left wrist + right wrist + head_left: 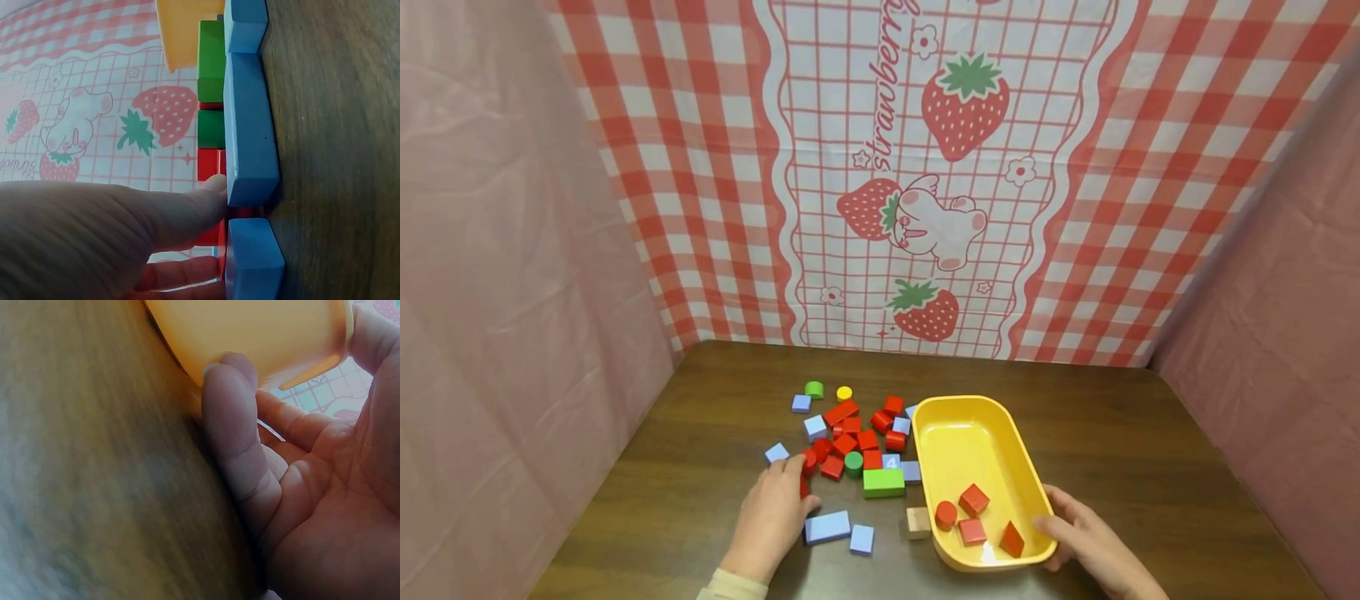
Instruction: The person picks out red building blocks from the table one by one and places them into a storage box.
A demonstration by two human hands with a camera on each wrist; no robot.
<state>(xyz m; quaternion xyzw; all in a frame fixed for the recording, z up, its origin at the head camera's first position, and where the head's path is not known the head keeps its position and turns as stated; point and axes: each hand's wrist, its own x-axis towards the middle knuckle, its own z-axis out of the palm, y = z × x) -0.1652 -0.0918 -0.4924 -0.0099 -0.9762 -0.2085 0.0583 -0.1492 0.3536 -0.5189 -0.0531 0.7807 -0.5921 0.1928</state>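
My left hand (pixel 770 510) is low at the left edge of a pile of toy blocks. Its thumb and fingers lie on either side of a red block (pixel 803 488), mostly hidden by the hand, and appear to pinch it. In the left wrist view the thumb tip (pixel 215 185) is beside a long blue block (pixel 251 134). On the right, my right hand (pixel 1086 535) grips the near right corner of a yellow tray (pixel 958 446), thumb over the rim and fingers below outside. Several red blocks (pixel 973 500) lie in the tray's near end.
Red blocks (pixel 845 444) crowd the middle, with a green block (pixel 883 482), a green cylinder (pixel 853 463) and blue blocks (pixel 816 428) among them. A plain wooden block (pixel 917 522) stands against the tray's left side. A strawberry-print cloth (pixel 865 317) hangs behind the brown table (pixel 1120 450).
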